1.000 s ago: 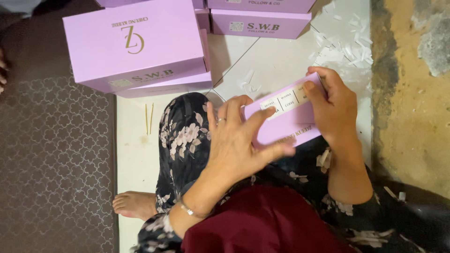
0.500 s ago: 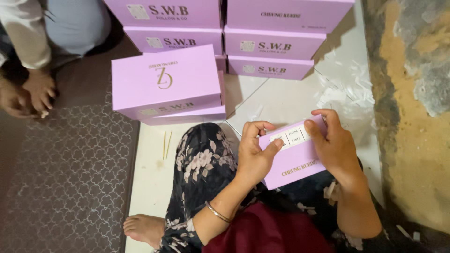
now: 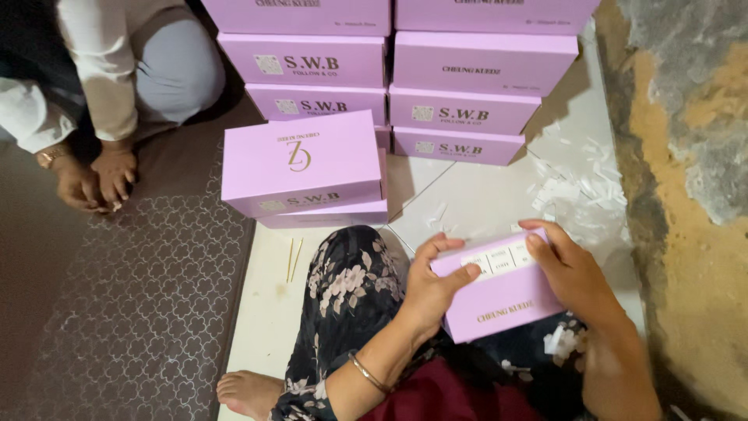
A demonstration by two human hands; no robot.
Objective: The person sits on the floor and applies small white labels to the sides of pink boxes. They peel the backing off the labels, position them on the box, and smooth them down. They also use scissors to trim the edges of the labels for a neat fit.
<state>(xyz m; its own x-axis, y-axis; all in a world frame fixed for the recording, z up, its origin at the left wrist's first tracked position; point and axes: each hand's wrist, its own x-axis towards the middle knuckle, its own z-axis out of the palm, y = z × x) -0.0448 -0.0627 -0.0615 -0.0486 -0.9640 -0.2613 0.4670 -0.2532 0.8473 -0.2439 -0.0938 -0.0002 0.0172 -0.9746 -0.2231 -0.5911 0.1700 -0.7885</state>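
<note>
I hold a lilac cardboard box [image 3: 499, 300] over my lap, tilted, with a white sticker label [image 3: 499, 257] on its upper end face. My left hand [image 3: 432, 292] grips the box's left end, thumb pressed by the label. My right hand [image 3: 573, 269] holds the right end, fingers over the label's right edge. My knee in floral fabric [image 3: 347, 284] sits left of the box.
Two stacked lilac boxes [image 3: 304, 168] lie on the white floor ahead. More lilac boxes [image 3: 460, 109] are piled in two columns behind them. Another person [image 3: 117, 93] crouches at upper left, hands on a patterned grey mat [image 3: 132, 304]. A rough wall [image 3: 686, 195] stands at right. Paper scraps [image 3: 584, 179] litter the floor.
The view has tipped up, showing more of the box pile and the other person. The box in my hands has dropped lower and tilted; my left hand slid to its left end.
</note>
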